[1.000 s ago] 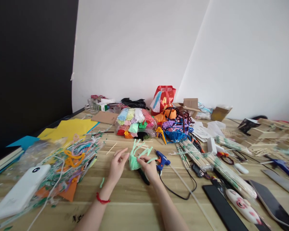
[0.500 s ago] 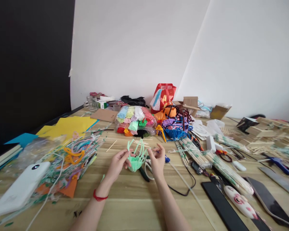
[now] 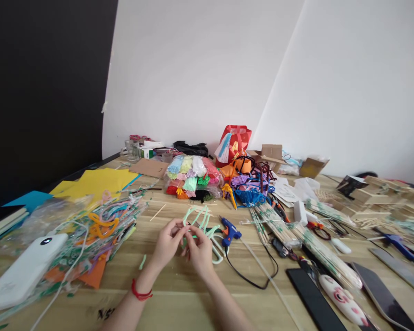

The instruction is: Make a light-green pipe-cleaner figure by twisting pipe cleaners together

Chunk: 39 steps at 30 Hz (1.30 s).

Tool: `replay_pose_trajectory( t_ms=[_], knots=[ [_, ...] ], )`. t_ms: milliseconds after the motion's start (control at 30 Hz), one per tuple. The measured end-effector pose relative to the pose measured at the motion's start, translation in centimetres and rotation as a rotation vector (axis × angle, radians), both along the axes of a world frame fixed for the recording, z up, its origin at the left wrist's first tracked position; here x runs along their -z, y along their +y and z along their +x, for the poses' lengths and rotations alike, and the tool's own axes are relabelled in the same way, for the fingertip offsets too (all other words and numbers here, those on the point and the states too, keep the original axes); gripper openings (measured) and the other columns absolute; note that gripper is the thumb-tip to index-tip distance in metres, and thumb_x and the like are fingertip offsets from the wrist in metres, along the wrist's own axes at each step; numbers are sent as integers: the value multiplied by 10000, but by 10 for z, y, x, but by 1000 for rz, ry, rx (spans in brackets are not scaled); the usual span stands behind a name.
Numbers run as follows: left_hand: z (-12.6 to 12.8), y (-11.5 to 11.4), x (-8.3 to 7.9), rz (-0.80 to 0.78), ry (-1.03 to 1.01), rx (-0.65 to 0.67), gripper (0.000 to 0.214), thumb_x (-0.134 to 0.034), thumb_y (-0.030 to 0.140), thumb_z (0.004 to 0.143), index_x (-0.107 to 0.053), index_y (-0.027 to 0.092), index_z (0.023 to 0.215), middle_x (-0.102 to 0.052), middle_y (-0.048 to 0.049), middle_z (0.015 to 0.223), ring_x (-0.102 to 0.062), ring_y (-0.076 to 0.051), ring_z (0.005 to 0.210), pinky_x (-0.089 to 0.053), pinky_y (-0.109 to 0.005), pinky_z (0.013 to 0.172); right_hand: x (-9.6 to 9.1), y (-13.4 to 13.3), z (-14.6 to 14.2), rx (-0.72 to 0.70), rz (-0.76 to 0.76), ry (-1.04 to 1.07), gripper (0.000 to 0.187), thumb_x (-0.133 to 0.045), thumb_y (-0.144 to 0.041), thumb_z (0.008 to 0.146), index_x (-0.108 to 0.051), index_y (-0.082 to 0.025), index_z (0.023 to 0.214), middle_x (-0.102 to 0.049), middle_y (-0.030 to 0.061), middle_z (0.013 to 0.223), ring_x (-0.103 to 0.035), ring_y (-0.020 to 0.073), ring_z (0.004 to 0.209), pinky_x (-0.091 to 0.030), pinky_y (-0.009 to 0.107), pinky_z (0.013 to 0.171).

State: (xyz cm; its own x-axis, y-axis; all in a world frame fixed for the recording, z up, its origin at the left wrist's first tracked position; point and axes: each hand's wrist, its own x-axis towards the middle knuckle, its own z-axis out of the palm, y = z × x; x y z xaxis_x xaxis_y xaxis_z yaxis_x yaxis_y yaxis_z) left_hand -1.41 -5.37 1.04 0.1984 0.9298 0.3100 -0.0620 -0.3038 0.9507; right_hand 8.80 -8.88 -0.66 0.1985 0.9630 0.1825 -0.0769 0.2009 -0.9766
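forearms were stretched forward over the wooden table (image 3: pixel 179 299), wrists close together. the left hand (image 3: pixel 168 243), a red cord (image 3: pixel 140 292) tied at its wrist, was pinched shut on the mint green pipe-cleaner piece (image 3: pixel 203 219), held just above the tabletop's middle. the right hand (image 3: pixel 200 252) was pinched on it likewise, beside a blue glue gun (image 3: pixel 229 230). dark lettering (image 3: pixel 103 314) at the near edge could not be read.

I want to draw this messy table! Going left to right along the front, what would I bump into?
White device, colourful craft pile, left hand, right hand (both pinching green pipe cleaners), blue glue gun, wooden stick bundles, pink-faced white toy.
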Motion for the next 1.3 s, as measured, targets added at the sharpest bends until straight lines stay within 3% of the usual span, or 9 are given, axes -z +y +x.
replay_pose_trajectory(
  t_ms=[67, 133, 233, 400, 600, 833, 967, 1167, 1300],
  knots=[
    [0, 0, 2, 49, 38, -21, 154, -607, 319, 754, -568, 201, 846, -608, 7, 680, -507, -113, 499, -409, -205, 467, -2, 1, 9, 84, 79, -117, 251, -537, -378, 794, -653, -201, 927, -627, 18, 672, -525, 123, 414, -404, 228, 371],
    [-1, -1, 2, 124, 82, -52, 120, -605, 308, 755, -589, 207, 819, -620, -14, 727, -545, -138, 580, -439, -225, 537, -4, 2, 18, 157, 207, -294, 204, -521, -275, 802, -684, -219, 911, -652, 43, 766, -602, 171, 636, -481, 268, 578],
    [-1, -2, -1, 245, 135, -99, 70, -624, 285, 735, -636, 218, 751, -633, -39, 808, -568, -171, 697, -452, -252, 638, -2, 3, 28, 191, 319, -473, 300, -443, -145, 797, -679, -223, 965, -634, 59, 816, -597, 183, 763, -469, 291, 706],
    [-2, -5, -7, 217, 124, -131, 81, -642, 288, 709, -693, 244, 755, -642, -46, 834, -547, -170, 640, -437, -247, 570, -1, 5, 34, 241, 355, -585, 294, -419, -121, 802, -671, -208, 925, -614, 66, 826, -574, 183, 768, -452, 291, 704],
    [-3, -4, -6, 224, 123, -115, 158, -598, 282, 747, -708, 271, 860, -669, -58, 912, -582, -234, 886, -447, -317, 816, -8, 5, 33, 252, 399, -620, 171, -537, -263, 817, -700, -259, 868, -637, 54, 754, -525, 205, 734, -410, 328, 701],
    [-5, -2, -3, 343, 207, -108, 218, -537, 251, 799, -692, 282, 949, -633, -60, 943, -575, -215, 900, -444, -314, 830, -9, 2, 25, 240, 306, -540, 166, -540, -274, 803, -693, -214, 825, -555, 10, 606, -455, 147, 556, -345, 265, 554],
    [-6, -1, -1, 376, 214, -162, 210, -534, 259, 801, -695, 278, 936, -578, -65, 955, -569, -204, 864, -466, -306, 780, -11, 1, 23, 170, 222, -465, 177, -553, -285, 786, -697, -202, 848, -563, -2, 598, -427, 117, 497, -333, 241, 505],
    [-7, 4, 2, 463, 233, -240, 193, -524, 253, 811, -688, 273, 910, -592, -56, 950, -547, -215, 926, -439, -331, 855, -13, 1, 25, -3, 203, -452, 186, -587, -243, 735, -710, -217, 872, -634, 16, 698, -498, 125, 544, -390, 230, 525],
    [-9, 6, 1, 586, 358, -307, 174, -517, 268, 820, -681, 244, 876, -571, -53, 1004, -531, -195, 872, -425, -358, 846, -12, 0, 23, -9, 196, -440, 156, -574, -241, 747, -708, -199, 815, -642, 24, 708, -529, 133, 588, -418, 227, 558]
  ],
)
